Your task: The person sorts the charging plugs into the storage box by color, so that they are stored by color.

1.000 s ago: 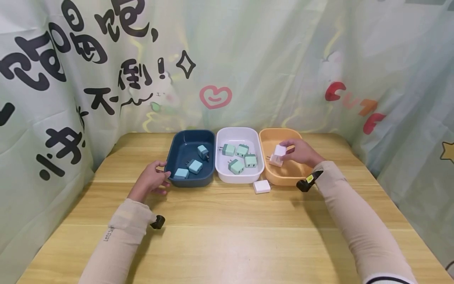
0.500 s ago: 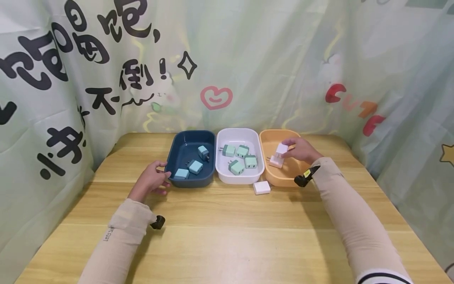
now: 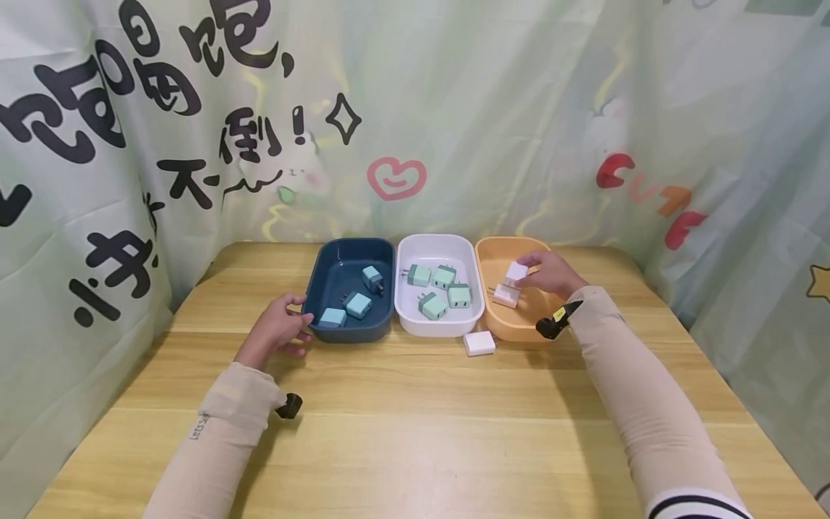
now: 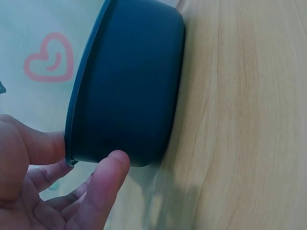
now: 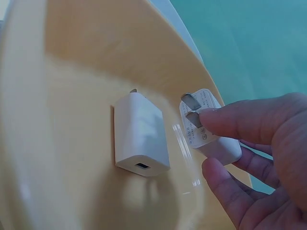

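My right hand (image 3: pixel 550 274) pinches a white charger plug (image 3: pixel 516 272) between thumb and fingers inside the orange bin (image 3: pixel 547 328). In the right wrist view its two metal prongs show, with the thumb beside them. A second white charger (image 5: pixel 139 134) lies on that bin's floor, separate from the held one. My left hand (image 3: pixel 279 328) holds the near left corner of the dark blue bin (image 3: pixel 337 249); the left wrist view has fingers at the rim and one fingertip (image 4: pixel 119 157) against the outer wall.
Between the blue and orange bins stands a white bin (image 3: pixel 434 328) with several green chargers (image 3: pixel 432 305). Light-blue chargers (image 3: pixel 357 305) lie in the blue bin. Another white charger (image 3: pixel 479 344) sits on the wooden table (image 3: pixel 415 432) before the bins. A printed curtain (image 3: pixel 493 130) hangs behind.
My right hand has shifted slightly right with the pinched charger, and the charger below it in the orange bin shows more clearly. The left hand stays at the blue bin.
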Motion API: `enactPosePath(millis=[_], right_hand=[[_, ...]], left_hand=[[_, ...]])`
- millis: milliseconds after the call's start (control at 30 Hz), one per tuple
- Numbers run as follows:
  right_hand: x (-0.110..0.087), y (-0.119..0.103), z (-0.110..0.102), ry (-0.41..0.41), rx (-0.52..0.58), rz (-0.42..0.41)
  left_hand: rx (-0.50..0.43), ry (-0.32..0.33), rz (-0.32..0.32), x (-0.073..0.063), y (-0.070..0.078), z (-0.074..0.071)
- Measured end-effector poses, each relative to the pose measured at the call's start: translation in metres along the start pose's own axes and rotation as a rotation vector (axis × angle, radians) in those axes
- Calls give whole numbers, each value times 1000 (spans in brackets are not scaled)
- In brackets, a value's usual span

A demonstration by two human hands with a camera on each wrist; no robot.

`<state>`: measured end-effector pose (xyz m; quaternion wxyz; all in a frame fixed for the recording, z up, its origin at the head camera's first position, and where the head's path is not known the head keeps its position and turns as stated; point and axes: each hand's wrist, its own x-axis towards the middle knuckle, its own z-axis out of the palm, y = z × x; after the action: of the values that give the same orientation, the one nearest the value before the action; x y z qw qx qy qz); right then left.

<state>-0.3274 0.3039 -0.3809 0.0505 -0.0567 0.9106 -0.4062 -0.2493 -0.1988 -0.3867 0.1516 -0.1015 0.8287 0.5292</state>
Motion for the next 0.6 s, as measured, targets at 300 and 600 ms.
enactPosePath(millis=[300, 600], right_hand=[[-1, 3, -1, 15, 1, 30], [-7, 11, -4, 36, 69, 14]], left_hand=[[-1, -7, 0, -1, 1, 0], [-3, -5, 7, 0, 0, 0]])
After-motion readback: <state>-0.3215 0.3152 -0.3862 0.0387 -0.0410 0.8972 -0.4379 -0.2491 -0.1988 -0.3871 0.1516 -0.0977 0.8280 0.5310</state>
